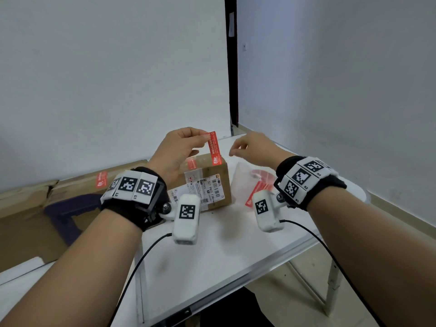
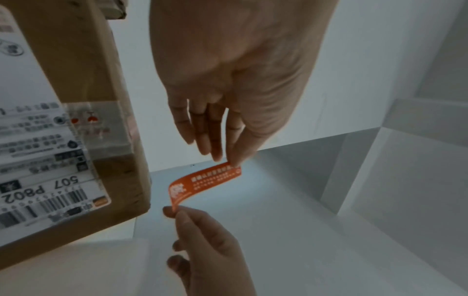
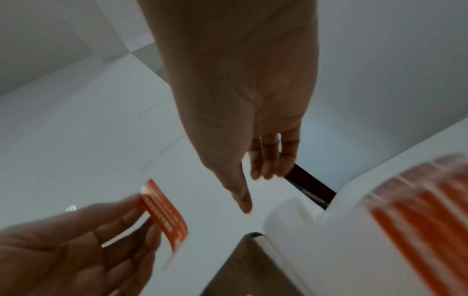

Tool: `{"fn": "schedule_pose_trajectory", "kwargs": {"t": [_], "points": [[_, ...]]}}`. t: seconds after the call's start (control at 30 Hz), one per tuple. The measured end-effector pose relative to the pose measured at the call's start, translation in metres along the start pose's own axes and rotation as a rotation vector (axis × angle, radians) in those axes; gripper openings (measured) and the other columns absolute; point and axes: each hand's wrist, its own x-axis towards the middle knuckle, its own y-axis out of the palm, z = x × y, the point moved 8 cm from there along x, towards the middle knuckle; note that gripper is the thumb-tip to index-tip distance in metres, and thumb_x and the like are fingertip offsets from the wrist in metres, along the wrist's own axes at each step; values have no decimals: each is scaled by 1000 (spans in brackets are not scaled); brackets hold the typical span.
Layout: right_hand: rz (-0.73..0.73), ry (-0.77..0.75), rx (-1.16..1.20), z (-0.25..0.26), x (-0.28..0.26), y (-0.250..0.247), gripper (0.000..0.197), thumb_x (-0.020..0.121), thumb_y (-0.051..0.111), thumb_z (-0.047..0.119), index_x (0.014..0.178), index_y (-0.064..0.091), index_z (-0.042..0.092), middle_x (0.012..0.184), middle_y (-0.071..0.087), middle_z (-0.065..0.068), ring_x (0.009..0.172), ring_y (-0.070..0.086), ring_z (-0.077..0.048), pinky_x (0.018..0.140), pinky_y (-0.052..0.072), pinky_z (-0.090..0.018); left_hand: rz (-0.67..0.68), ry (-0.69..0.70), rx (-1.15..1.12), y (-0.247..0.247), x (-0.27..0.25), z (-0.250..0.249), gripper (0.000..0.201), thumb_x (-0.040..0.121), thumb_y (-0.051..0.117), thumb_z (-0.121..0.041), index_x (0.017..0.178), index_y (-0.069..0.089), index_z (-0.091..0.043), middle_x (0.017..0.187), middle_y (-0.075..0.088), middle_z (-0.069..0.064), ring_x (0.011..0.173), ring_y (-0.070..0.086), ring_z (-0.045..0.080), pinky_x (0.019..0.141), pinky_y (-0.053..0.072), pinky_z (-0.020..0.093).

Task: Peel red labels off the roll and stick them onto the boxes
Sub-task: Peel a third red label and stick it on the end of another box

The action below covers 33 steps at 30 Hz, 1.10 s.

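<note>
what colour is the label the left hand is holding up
Red label with white print, pinched by the left hand; clearest in the head view.

Red label (image 1: 214,147) w/ white print; brown box (image 1: 213,182); white table (image 1: 224,244); b/w-checkered wristbands (image 1: 132,185)

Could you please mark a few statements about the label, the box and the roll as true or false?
1. The left hand pinches a red label. True.
2. That label is stuck flat on the box. False: it is held in the air.
3. The roll of red labels lies right of the box on the table. True.
4. The box bears no shipping label. False: a white shipping label with barcodes is on it.
</note>
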Motion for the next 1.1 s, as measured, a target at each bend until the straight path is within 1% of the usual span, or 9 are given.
{"fn": "schedule_pose_trajectory", "kwargs": {"t": [0.1, 0.23, 0.4, 0.53, 0.73, 0.87, 0.97, 1.03, 1.1], "points": [[-113, -24, 284, 19, 5, -14, 20, 90, 61, 27, 96, 73, 13, 84, 62, 4, 70, 53, -5, 65, 42, -20, -55, -44, 44, -15, 3, 0, 8, 83, 71, -21, 89, 73, -16, 99, 71, 0, 95, 60, 13, 89, 51, 30], [-79, -81, 551, 54, 9, -14, 18, 89, 63, 26, 94, 71, 11, 83, 67, 5, 73, 62, -6, 67, 52, -20, -108, -68, 84, -37, 0, -3, 9, 83, 69, -19, 90, 74, -15, 101, 72, -2, 96, 61, 12, 89, 50, 29], [-50, -179, 504, 93, 22, -3, 21, 86, 67, 29, 93, 71, 11, 88, 71, -1, 74, 63, -6, 66, 54, -18, -136, -61, 136, -68, -7, -9, 10, 85, 68, -21, 90, 74, -15, 101, 72, -3, 98, 62, 13, 85, 49, 27], [-34, -234, 488, 124, 30, 7, 19, 86, 68, 27, 91, 72, 10, 82, 69, 0, 72, 62, -7, 62, 49, -15, -184, -49, 147, -97, -15, -11, 7, 86, 66, -20, 86, 72, -17, 98, 71, -4, 97, 62, 13, 85, 48, 27], [-12, -311, 434, 174, 42, 23, 16, 84, 69, 28, 86, 72, 12, 75, 67, 3, 65, 58, -5, 59, 48, -14, -256, -52, 163, -143, -30, -11, 12, 87, 65, -19, 94, 71, -12, 102, 70, -1, 97, 62, 13, 84, 49, 26], [47, -344, 463, 209, 50, 41, 20, 83, 70, 28, 86, 71, 9, 76, 66, 4, 67, 58, -7, 61, 50, -16, -310, -60, 179, -179, -44, -9, 16, 88, 64, -19, 98, 71, -9, 104, 70, 0, 95, 61, 13, 78, 48, 24], [88, -369, 495, 234, 56, 58, 21, 85, 68, 26, 88, 70, 6, 78, 66, 2, 70, 59, -9, 63, 52, -19, -344, -64, 175, -205, -55, -7, 17, 89, 62, -18, 101, 71, -10, 103, 70, -3, 97, 62, 13, 84, 49, 25], [84, -360, 521, 244, 61, 65, 21, 87, 66, 25, 89, 70, 4, 80, 66, 0, 70, 59, -9, 62, 51, -18, -331, -51, 184, -216, -61, -6, 20, 90, 59, -16, 106, 71, -17, 105, 70, -5, 99, 62, 13, 87, 49, 26], [81, -330, 553, 256, 68, 74, 21, 88, 64, 21, 91, 69, 1, 82, 66, -2, 70, 59, -9, 62, 51, -17, -353, -29, 183, -234, -71, -5, 31, 91, 59, -15, 120, 65, -22, 113, 66, -6, 102, 65, 13, 92, 50, 27]]}}
